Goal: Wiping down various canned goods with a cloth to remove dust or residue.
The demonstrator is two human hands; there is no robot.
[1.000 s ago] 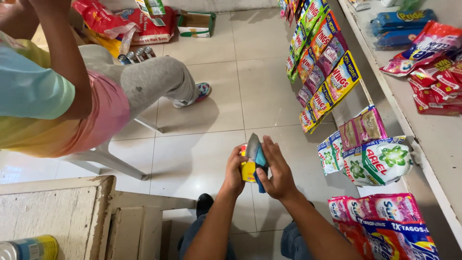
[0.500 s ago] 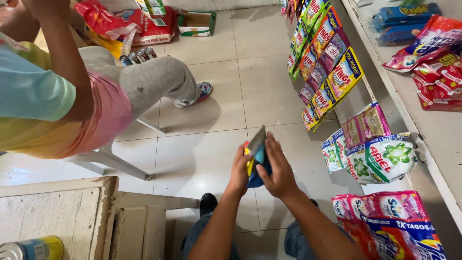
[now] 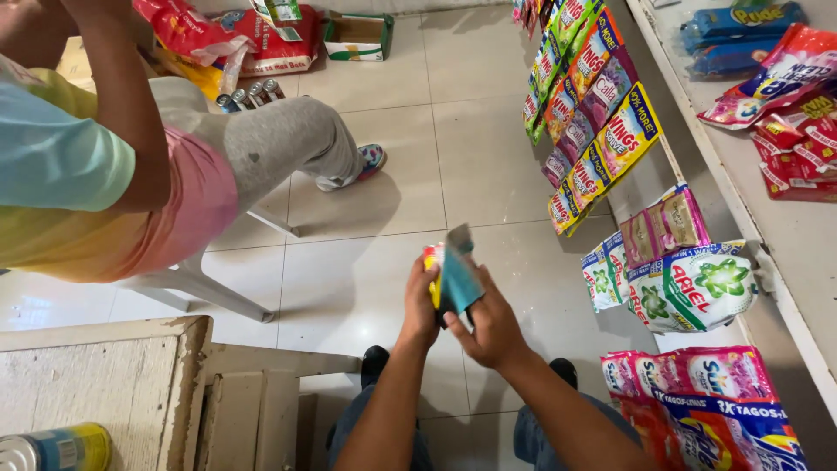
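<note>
A: Both hands are up in front of the person, low centre of the room. The left hand (image 3: 422,301) is wrapped around a small stack of sachets (image 3: 433,272), yellow and red at the edge, fingers closed snug on it.

B: And the right?

A: The right hand (image 3: 493,324) sits just at four o'clock of the left, fingers curled in, pinching a teal sachet (image 3: 459,277) that stands tilted off the front of the stack. I'd judge it's held on edge like that so one piece can be peeled apart from the rest, with the left acting as the steady clamp.

B: What's around them?

A: Out at one to two o'clock, strips of bright sachet packs (image 3: 593,122) hang down the side of a counter (image 3: 767,235). At three o'clock hangs a white-and-green detergent pouch (image 3: 693,288), and more pink and red pouches (image 3: 697,392) crowd in at five o'clock.

B: Anything in the way?

A: Another person in a pink-and-yellow top (image 3: 105,192) sits on a white plastic chair (image 3: 187,283) at ten o'clock, knee stretched toward the middle of the tiled floor (image 3: 488,157). A wooden bench (image 3: 105,384) closes in at eight o'clock. Far off at twelve, a cardboard box (image 3: 357,37) rests on the tiles.
</note>
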